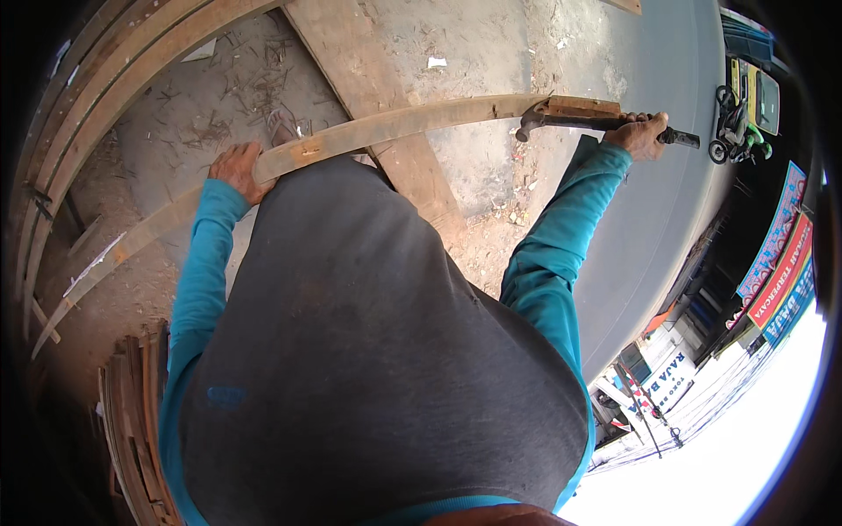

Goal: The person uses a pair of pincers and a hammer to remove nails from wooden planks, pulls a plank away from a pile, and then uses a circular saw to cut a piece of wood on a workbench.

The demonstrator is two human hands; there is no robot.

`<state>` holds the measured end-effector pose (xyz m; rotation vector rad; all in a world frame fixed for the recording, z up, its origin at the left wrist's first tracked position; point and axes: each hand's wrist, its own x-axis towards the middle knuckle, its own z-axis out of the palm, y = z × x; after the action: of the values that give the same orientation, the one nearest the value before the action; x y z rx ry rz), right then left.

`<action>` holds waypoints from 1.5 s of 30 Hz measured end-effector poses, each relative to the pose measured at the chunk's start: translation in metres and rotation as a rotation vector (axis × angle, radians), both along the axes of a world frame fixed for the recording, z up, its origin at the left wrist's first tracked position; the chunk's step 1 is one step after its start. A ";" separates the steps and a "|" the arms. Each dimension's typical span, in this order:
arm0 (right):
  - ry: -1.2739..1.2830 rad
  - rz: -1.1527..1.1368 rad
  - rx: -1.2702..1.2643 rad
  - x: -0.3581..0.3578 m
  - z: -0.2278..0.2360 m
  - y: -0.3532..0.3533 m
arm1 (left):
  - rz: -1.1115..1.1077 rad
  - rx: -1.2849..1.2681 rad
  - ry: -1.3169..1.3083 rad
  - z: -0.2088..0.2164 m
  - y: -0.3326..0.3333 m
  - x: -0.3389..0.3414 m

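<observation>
A long wooden batten (368, 131) runs across in front of my body, bowed by the lens. At its left part my left hand (239, 173) grips the edge, fingers bent over the wood. My right hand (638, 137) is closed around the dark handle of a claw hammer (529, 120), off the batten's right end. The hammer lies sideways, its metal head beside that end. A short piece of wood (581, 107) sits along the hammer's far side. Whether it is fixed to the batten I cannot tell.
A wide plank (346, 57) lies on the dusty ground beneath the batten. Several long boards (132, 74) stand at the far left, and a wood stack (136, 421) is at the lower left. A paved road (653, 219) runs along the right, with a motorbike (724, 127) beyond.
</observation>
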<state>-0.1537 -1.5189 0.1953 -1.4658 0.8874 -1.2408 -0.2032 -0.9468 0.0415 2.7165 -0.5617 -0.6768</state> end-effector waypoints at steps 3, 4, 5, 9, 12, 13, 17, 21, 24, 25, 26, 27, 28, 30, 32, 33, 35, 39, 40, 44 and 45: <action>-0.035 -0.102 0.029 0.000 -0.007 -0.015 | -0.003 0.009 0.050 0.004 -0.001 0.001; -0.078 -0.096 0.034 0.000 -0.008 -0.016 | -0.002 0.040 0.064 0.004 -0.002 0.001; -0.084 -0.106 0.034 -0.002 -0.010 -0.029 | 0.002 0.068 0.076 0.003 -0.002 0.002; -0.077 -0.029 0.078 0.003 -0.017 -0.055 | -0.011 0.065 0.066 0.004 -0.004 0.004; -0.049 -0.080 -0.081 0.015 -0.016 -0.019 | -0.016 0.076 0.077 0.009 -0.008 0.003; -0.032 -0.128 -0.176 0.012 -0.014 -0.008 | -0.019 0.065 0.041 0.008 -0.008 0.001; -0.158 0.284 0.199 0.004 0.009 -0.039 | -0.003 0.056 0.053 0.006 -0.008 0.003; -0.048 -0.006 0.063 0.015 0.011 -0.042 | -0.038 0.003 0.040 0.008 -0.013 0.008; -0.115 -0.016 -0.088 -0.004 0.020 0.010 | -0.063 0.083 0.024 0.001 -0.005 0.006; -0.148 0.030 -0.201 -0.013 0.022 0.031 | -0.086 0.075 0.049 -0.005 -0.001 0.009; -0.124 0.097 -0.290 -0.016 0.020 0.063 | -0.099 0.083 0.088 -0.006 0.005 0.004; -0.127 0.120 -0.372 -0.020 0.012 0.091 | -0.113 0.084 0.096 -0.006 0.002 0.002; -0.114 0.108 -0.477 -0.024 -0.004 0.099 | -0.134 0.063 0.091 -0.004 -0.002 0.003; -0.084 0.123 -0.484 -0.028 -0.007 0.111 | -0.183 0.061 0.057 0.003 0.002 0.010; -0.072 0.158 -0.353 -0.030 0.016 0.110 | -0.132 0.061 0.059 -0.004 0.004 0.005; -0.084 0.188 -0.254 -0.044 0.029 0.113 | -0.153 0.054 0.030 -0.005 0.006 0.005; -0.118 0.134 -0.160 -0.071 0.046 0.110 | -0.155 -0.004 0.042 -0.004 0.004 0.004; -0.147 0.117 0.103 -0.124 0.047 0.110 | -0.158 0.067 0.324 0.019 -0.009 0.022; -0.140 0.115 0.161 -0.140 0.045 0.115 | -0.158 0.122 0.458 0.040 -0.014 0.035; -0.239 0.079 0.325 -0.192 0.016 0.141 | -0.301 0.245 0.415 0.091 -0.088 0.086; -0.246 0.073 0.353 -0.204 0.000 0.148 | -0.341 0.150 0.265 0.096 -0.123 0.090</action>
<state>-0.3572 -1.3714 0.1958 -1.0334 0.8285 -1.1156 -0.1136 -1.0702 0.1379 2.6233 -0.9489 -1.1863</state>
